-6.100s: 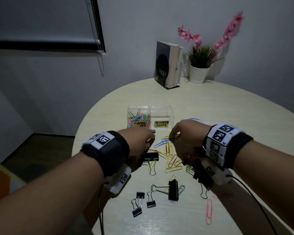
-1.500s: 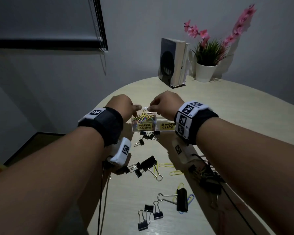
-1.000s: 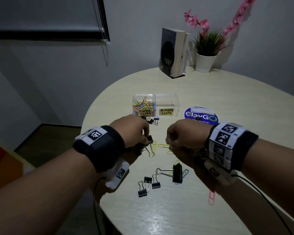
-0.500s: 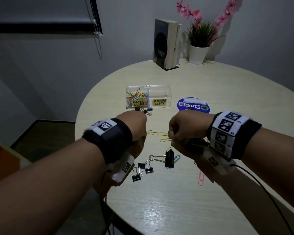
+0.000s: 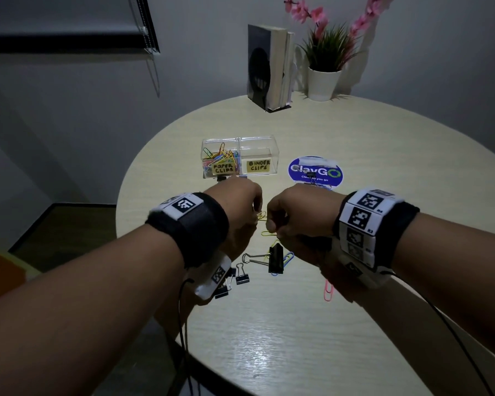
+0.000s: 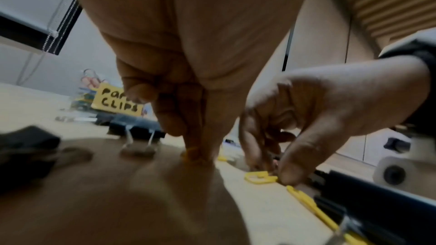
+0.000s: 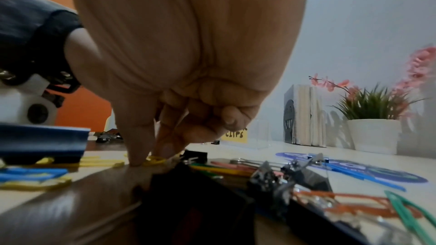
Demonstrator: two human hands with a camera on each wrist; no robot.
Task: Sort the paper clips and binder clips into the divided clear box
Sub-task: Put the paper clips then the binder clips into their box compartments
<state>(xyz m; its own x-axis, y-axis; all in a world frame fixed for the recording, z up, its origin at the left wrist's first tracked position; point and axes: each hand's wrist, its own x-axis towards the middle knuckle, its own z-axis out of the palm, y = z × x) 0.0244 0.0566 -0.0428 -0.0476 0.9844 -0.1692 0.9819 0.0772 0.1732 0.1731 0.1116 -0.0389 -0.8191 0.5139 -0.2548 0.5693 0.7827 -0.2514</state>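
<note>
Both hands are back from the box and down in the scatter again! The left hand (image 5: pixel 235 207) has its fingertips (image 6: pixel 198 148) pinched on a yellow paper clip (image 6: pixel 192 154) right at the tabletop, while the right hand (image 5: pixel 295 215) nips another yellow paper clip (image 7: pixel 155 159) between thumb and forefinger (the blur makes it hard to say whether either has left the wood). The divided clear box (image 5: pixel 272 144) sits beyond them, coloured clips heaped in its "PAPER CLIPS" half, the "BINDER CLIPS" half looking bare. These clips are feather-light, thin and slick, lying flat, so I'd catch an edge with a nail and pinch across the loops. The large black binder clip (image 5: pixel 276 258) nearby is stiffer and chunkier: take it by the body, not the wire handles.
</note>
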